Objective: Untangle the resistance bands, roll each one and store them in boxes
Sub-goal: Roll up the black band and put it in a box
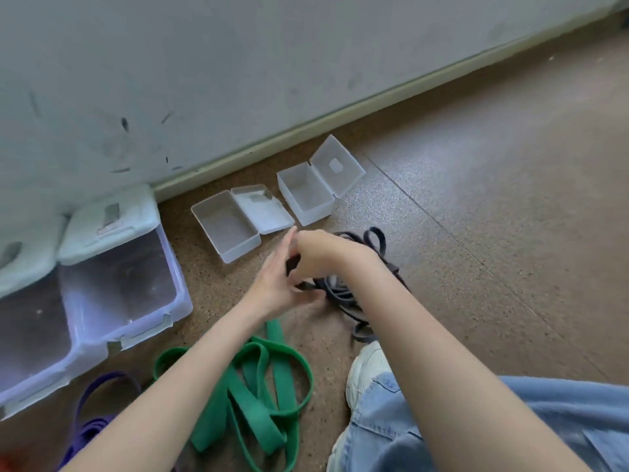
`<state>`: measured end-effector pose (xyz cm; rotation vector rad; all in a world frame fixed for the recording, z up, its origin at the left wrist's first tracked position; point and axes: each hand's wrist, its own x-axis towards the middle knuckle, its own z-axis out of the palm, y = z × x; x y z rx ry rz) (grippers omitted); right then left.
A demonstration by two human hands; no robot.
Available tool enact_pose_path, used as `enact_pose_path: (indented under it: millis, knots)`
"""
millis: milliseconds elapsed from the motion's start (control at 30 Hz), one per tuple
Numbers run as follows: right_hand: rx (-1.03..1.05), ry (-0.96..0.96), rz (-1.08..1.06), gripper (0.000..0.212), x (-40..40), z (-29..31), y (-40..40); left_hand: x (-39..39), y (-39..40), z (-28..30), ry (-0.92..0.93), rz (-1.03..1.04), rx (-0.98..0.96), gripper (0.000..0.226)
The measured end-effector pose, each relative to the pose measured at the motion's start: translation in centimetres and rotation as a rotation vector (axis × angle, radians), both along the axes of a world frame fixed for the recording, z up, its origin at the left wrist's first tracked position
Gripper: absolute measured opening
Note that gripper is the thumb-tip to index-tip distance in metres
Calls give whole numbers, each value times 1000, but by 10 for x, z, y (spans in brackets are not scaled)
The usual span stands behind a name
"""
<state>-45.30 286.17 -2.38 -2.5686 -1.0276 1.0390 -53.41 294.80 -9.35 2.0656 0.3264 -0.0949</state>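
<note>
On the brown speckled floor, both hands grip a tangled dark grey rubber band: left hand, right hand. Two open translucent plastic boxes lie at 12 o'clock, a green band at 6.

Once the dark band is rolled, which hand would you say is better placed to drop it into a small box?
Probably the right hand: it grips the dark band, nearest both small boxes.
</note>
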Motion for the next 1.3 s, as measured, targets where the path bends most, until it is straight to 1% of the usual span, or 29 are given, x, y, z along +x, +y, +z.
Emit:
enact_pose_path:
  millis: [33, 100, 167, 200, 233, 300, 367, 400, 433, 500, 567, 600, 633, 667, 700, 733, 767, 833, 867, 900, 967, 1000, 1033, 1067, 1100, 1133, 1200, 1233, 1300]
  knots:
    - [14, 8, 52, 14, -14, 20, 5, -10, 3, 16, 5, -25, -28, 86]
    - [67, -40, 137, 18, -42, 56, 10, -36, 12, 46, 3, -58, -64, 54]
    - [174, -107, 215, 21, -69, 90, 11, -66, 21, 74, -72, -1, -99, 34]
    - [258, -133, 241, 27, -81, 106, 13, -79, 27, 89, -134, 60, -130, 29]
    - [356, -147, 258, 32, -94, 122, 16, -91, 33, 104, -200, 131, -172, 32]
    - [548, -153, 271, 30, -117, 147, 22, -111, 39, 131, -289, 240, -240, 41]
    - [688, -180, 279, 30, -131, 164, 24, -127, 41, 153, -334, 253, -156, 35]
    - [718, -204, 285, 32, -135, 169, 23, -136, 43, 161, -340, 223, -99, 33]
    - [715, -230, 288, 35, -136, 172, 21, -146, 44, 167, -323, 181, -88, 30]
    - [649, -244, 263, 36, -137, 174, 14, -165, 48, 174, -265, 108, -152, 24]
    - [641, -145, 222, 30, -141, 172, 8, -178, 54, 175, -242, 69, -124, 27]
    - [666, -92, 194, 27, -146, 172, 8, -181, 57, 174, -252, 49, -53, 28]
    - [708, -55, 160, 25, -150, 172, 8, -183, 57, 174, -266, 39, 11, 26]
    - [773, -5, 117, 23, -154, 172, 9, -183, 58, 173, -281, 50, 49, 20]
    - [861, 78, 59, 22, -157, 172, 12, -183, 57, 172, -298, 80, 42, 12]
    - [957, 191, -5, 20, -159, 174, 14, -184, 58, 168, -305, 106, 15, 9]
    - [1042, 292, -59, 16, -161, 175, 18, -185, 59, 160, -289, 118, -8, 13]
    - [1149, 385, -146, 9, -161, 177, 26, -188, 62, 153, -181, 75, 46, 20]
    - [1181, 411, -193, 8, -159, 178, 28, -188, 67, 156, -158, 53, 57, 21]
    - [1205, 431, -243, 10, -154, 178, 28, -188, 73, 164, -193, 67, 14, 23]
    - [1172, 418, -303, 14, -139, 178, 26, -184, 91, 195, -409, 203, -212, 25]
    - [1085, 403, -287, 14, -131, 179, 25, -182, 101, 214, -511, 254, -327, 22]
    - [974, 408, -251, 15, -126, 178, 24, -181, 111, 228, -558, 250, -399, 18]
    - [862, 411, -208, 17, -125, 177, 26, -182, 116, 237, -537, 213, -401, 16]
    - [765, 367, -173, 24, -123, 175, 30, -182, 118, 238, -461, 162, -347, 16]
    - [684, 284, -159, 39, -120, 173, 35, -183, 118, 234, -344, 107, -246, 14]
    - [585, 110, -169, 76, -117, 170, 45, -188, 117, 219, -133, 31, -6, 11]
    - [557, 36, -150, 89, -116, 170, 49, -191, 116, 211, -71, 14, 77, 13]
    - [486, -106, -9, 104, -115, 167, 56, -197, 118, 197, 0, 12, 165, 15]
